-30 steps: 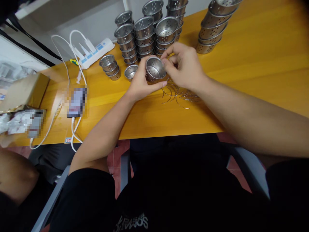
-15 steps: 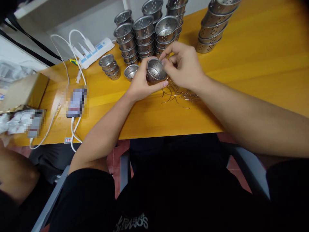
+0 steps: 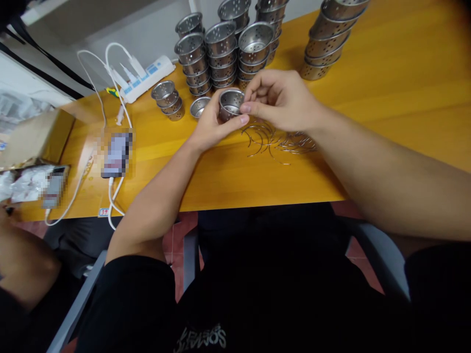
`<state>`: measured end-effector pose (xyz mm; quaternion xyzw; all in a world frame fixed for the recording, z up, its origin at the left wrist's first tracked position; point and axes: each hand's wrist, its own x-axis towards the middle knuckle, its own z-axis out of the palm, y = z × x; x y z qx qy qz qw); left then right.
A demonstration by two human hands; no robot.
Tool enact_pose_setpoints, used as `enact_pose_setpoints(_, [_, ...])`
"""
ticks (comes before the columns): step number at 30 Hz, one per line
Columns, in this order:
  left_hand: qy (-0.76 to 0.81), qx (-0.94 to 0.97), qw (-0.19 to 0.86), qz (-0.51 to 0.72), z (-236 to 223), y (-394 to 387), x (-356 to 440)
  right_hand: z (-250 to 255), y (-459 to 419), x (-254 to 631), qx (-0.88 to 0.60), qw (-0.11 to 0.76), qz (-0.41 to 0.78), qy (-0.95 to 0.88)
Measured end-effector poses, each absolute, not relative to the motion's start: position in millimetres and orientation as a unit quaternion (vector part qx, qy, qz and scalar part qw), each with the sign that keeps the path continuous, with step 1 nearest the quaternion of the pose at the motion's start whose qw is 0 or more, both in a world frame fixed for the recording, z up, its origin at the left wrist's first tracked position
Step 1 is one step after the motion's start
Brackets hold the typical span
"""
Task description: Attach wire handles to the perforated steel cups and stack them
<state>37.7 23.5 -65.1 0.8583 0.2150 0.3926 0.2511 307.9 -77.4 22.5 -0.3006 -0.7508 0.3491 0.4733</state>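
Note:
My left hand is wrapped round a small perforated metal strainer basket, its open mouth tilted up towards me. At the basket's right rim, my right hand is closed with thumb and fingertips together. Whatever sits between those fingertips is too small or hidden to make out. Under the hands, several thin curved wires lie loose on the table. One more strainer basket stands just left of my left hand, partly covered by it.
Several tall stacks of strainer baskets stand behind my hands, with a leaning stack at the right. A short stack, a white power strip, cables and a phone are to the left. Another person's arm shows at far left.
The held basket has shifted slightly left and turned more upright. My right thumb has come lower on its right rim, and the right hand has changed its finger position.

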Motion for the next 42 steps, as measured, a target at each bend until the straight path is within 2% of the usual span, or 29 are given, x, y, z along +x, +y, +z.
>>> enact_pose_setpoints(6, [0.196, 0.87, 0.225, 0.392, -71, 25, 43, 22, -77, 309, -0.362, 0.455, 0.387, -0.715])
enact_pose_setpoints(19, [0.214, 0.869, 0.211, 0.394, -63, 16, 44, 25, -81, 300, -0.363, 0.466, 0.375, -0.714])
enact_pose_setpoints(28, [0.232, 0.853, 0.236, 0.404, -73, 35, 37, 23, -81, 307, -0.39, 0.49, 0.24, -0.742])
enact_pose_setpoints(33, [0.242, 0.852, 0.233, 0.401, -77, 42, 31, 20, -77, 316, -0.38, 0.464, 0.202, -0.774])
enact_pose_setpoints(42, [0.249, 0.858, 0.218, 0.393, -67, 33, 28, 6, -71, 320, -0.348, 0.393, 0.23, -0.82])
